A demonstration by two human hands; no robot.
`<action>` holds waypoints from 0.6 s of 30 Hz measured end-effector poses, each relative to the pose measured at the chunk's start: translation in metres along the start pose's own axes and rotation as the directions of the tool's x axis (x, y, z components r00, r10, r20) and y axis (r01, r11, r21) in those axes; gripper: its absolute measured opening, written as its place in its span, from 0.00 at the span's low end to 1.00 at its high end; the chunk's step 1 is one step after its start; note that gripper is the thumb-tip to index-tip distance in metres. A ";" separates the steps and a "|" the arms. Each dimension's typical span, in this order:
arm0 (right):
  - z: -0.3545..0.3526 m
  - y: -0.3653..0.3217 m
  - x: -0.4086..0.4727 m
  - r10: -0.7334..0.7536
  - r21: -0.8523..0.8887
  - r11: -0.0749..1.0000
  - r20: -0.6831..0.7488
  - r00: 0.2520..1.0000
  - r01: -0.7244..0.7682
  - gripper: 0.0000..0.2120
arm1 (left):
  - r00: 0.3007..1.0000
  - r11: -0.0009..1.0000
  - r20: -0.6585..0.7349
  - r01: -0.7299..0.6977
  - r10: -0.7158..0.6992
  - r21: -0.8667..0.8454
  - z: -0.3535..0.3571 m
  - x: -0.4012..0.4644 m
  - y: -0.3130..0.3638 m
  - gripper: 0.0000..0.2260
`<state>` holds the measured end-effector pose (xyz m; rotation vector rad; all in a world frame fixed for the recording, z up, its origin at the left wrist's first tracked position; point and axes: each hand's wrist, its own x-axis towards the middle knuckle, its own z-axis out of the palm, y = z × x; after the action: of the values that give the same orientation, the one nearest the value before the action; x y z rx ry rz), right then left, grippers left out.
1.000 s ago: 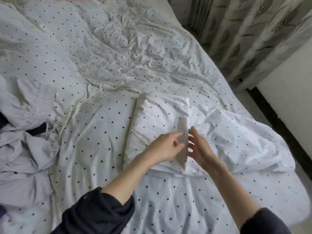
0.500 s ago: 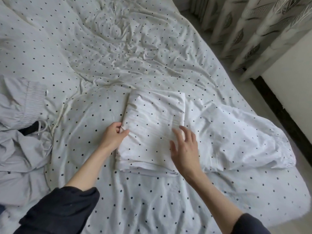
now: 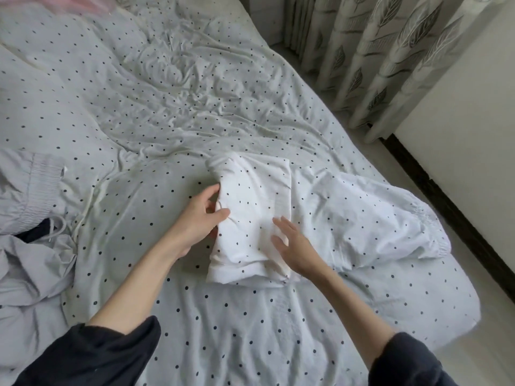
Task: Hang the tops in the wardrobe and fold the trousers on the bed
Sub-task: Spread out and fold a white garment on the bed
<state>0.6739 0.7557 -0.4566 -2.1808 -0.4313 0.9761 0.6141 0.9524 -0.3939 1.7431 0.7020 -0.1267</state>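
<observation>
White dotted trousers (image 3: pixel 250 207) lie partly folded on the bed (image 3: pixel 167 121), a thick folded stack in the middle and one leg (image 3: pixel 376 218) with an elastic cuff still spread to the right. My left hand (image 3: pixel 199 218) grips the stack's left edge, thumb on top and fingers under the fold, lifting it a little. My right hand (image 3: pixel 289 246) lies flat on the stack's lower right part with straight fingers.
A heap of grey clothes (image 3: pixel 30 224) with a drawstring and a dark piece lies at the bed's left. Something pink (image 3: pixel 55 2) sits at the far top left. Leaf-patterned curtains (image 3: pixel 390 57) and a white wall (image 3: pixel 473 135) with a dark skirting line the right side.
My left hand went from the stack's right edge to its left edge and now grips and lifts it. My right hand came down flat onto the stack.
</observation>
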 end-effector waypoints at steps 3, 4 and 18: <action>-0.030 0.014 -0.018 0.093 0.246 0.966 -0.037 0.995 -0.082 0.21 | 0.996 0.995 0.059 -0.071 0.067 0.072 0.030 0.003 0.026 0.26; -0.042 0.021 -0.026 0.121 0.324 0.941 -0.060 0.991 -0.095 0.20 | 0.993 0.990 0.073 -0.097 0.090 0.100 0.047 0.003 0.036 0.26; -0.157 0.121 -0.049 0.252 0.628 0.767 -0.101 0.962 -0.135 0.16 | 0.948 0.853 0.273 -0.274 0.162 0.443 0.258 0.041 0.045 0.20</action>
<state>0.7615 0.5713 -0.4432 -1.6963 0.1997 0.8592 0.7406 0.7267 -0.4516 2.2265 0.3073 -0.3610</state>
